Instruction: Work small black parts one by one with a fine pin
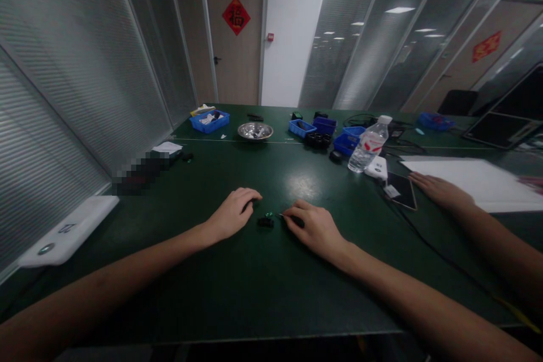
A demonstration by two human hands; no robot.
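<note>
A small black part (pixel 266 223) lies on the green table between my hands, with a small green piece (pixel 269 215) at its far edge. To the left of it is my left hand (pixel 232 214), resting on the table with fingers curved and apart from the thumb; the dark gap between them shows nothing I can identify. On the other side, my right hand (pixel 314 227) is closed in a pinch. A thin, light, metal-looking tip (pixel 280 215) sticks out of its fingertips towards the green piece. The rest of that thin thing is hidden by the fingers.
Beyond my hands stand a metal bowl (pixel 255 132) with small parts, a blue tray (pixel 210 121) and several blue bins (pixel 302 128). A water bottle (pixel 370 145) and a dark phone-like slab (pixel 401 190) are to the right. Another person's hand (pixel 443 191) rests near a white sheet (pixel 475 178).
</note>
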